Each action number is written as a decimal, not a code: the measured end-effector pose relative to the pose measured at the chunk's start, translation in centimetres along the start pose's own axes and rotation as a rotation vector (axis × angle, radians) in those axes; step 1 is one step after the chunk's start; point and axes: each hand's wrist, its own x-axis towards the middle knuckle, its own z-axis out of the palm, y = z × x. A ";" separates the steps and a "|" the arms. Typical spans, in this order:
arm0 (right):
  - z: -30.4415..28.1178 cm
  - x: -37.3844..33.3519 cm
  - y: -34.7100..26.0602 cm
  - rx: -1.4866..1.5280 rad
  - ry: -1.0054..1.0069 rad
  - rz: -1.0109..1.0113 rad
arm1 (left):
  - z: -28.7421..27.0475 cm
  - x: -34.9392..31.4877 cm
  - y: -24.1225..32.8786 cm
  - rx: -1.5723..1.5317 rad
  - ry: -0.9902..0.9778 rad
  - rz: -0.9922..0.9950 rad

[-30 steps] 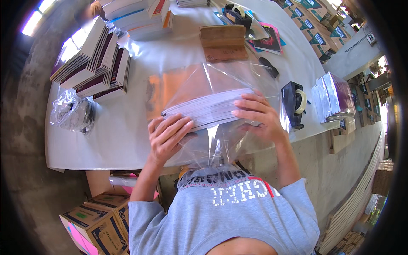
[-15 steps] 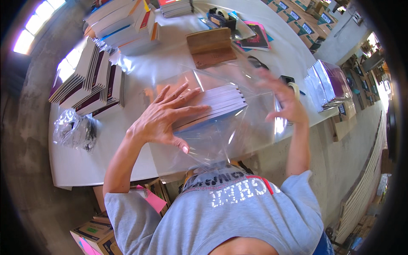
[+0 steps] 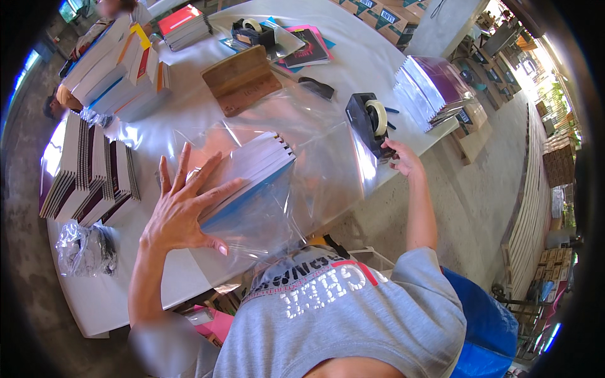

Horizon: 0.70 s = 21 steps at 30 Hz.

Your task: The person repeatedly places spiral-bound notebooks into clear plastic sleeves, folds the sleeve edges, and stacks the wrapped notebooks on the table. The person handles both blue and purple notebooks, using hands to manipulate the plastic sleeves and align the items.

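A small stack of books lies on the table under a loose clear plastic sheet. My left hand is open, its fingers spread flat over the plastic and the left part of the stack. At the table's front edge, my right hand has its fingers bent at the near end of a black tape dispenser. Thumb and forefinger seem pinched there; whatever lies between them is too small to make out. A roll of pale tape sits in the dispenser.
Spiral-bound books and a crumpled plastic bundle stand at left. Behind are tall book stacks, a brown wooden piece, a dark object and a second dispenser. Plastic-wrapped purple books rest at the right edge.
My right hand has gone from above the plastic sheet to the near end of the tape dispenser. My left hand stays spread on the stack. The view has shifted toward the right.
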 end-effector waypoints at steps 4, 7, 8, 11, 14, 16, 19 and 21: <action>-0.1 -2.8 2.6 0.270 0.038 -0.248 | -0.3 -0.1 0.1 -0.028 -0.019 -0.014; 0.6 -2.8 3.3 -0.246 0.286 -0.259 | -0.3 -0.3 0.1 -0.077 -0.009 -0.015; 0.4 -3.0 2.4 -0.302 0.317 -0.282 | -0.2 -0.1 0.2 -0.078 -0.011 -0.006; 3.9 -6.9 -4.9 -0.446 0.387 -0.378 | -0.3 -0.1 0.3 -0.092 -0.024 0.022; 10.7 -9.8 -11.6 -0.366 -0.156 -0.816 | -0.5 -0.3 0.4 -0.077 0.016 0.041; 18.2 -13.6 -17.3 -0.503 -0.636 -0.739 | -0.2 -0.9 0.1 -0.081 0.015 0.023; 26.6 -15.5 -20.3 -0.816 -0.882 -0.728 | 0.1 -0.7 -0.1 -0.054 0.006 0.041; 29.9 -14.8 -19.2 -1.025 -0.757 -0.843 | 0.1 -0.4 -0.3 -0.080 0.022 0.069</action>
